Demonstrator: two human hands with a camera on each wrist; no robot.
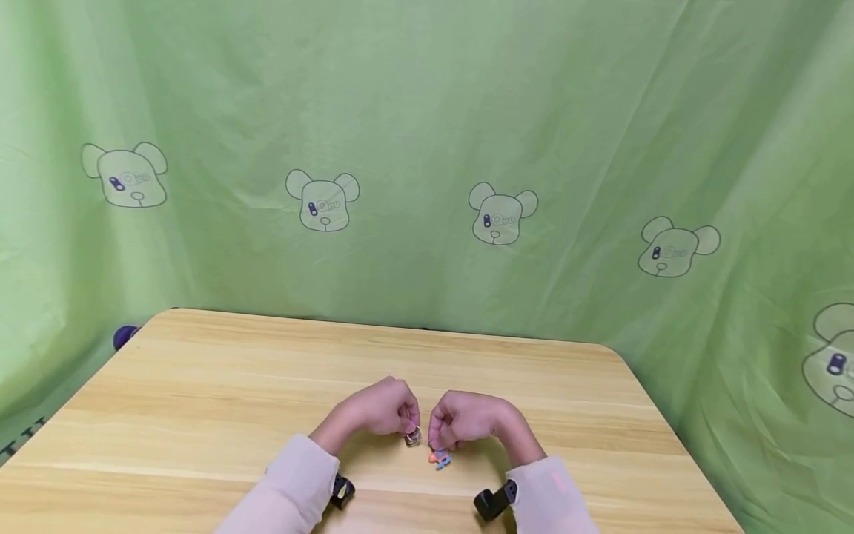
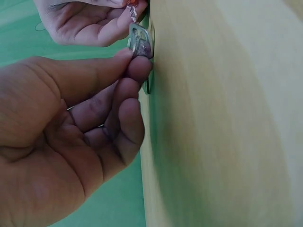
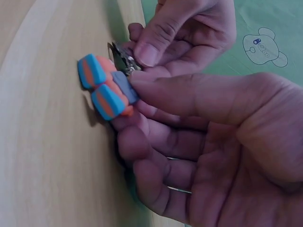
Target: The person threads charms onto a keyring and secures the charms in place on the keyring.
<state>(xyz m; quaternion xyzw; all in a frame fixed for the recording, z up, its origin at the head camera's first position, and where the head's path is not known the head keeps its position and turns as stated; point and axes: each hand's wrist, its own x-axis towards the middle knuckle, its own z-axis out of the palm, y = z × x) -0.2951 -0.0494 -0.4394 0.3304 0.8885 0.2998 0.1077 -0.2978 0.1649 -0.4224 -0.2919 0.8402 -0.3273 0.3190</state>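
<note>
Close together over the table, two hands hold parts of a keychain. My left hand point(image 1: 385, 406) pinches a metal key point(image 2: 141, 41) by its head between thumb and index finger; its other fingers curl below, as the left wrist view shows. Opposite it, my right hand point(image 1: 470, 417) pinches an orange-and-blue rubber figure charm point(image 3: 106, 87) near its grey middle, thumb on top. The charm's two blue feet stick out toward the tabletop. A short chain point(image 2: 134, 14) runs between charm and key. The fingers hide part of the keys and ring.
A light wood-grain table point(image 1: 200, 415) with rounded far corners lies under both hands. Green cloth point(image 1: 414, 111) printed with bear heads hangs around it. Black wrist cameras point(image 1: 494, 503) sit below the cuffs. Something dark purple point(image 1: 124, 337) shows beyond the left far edge.
</note>
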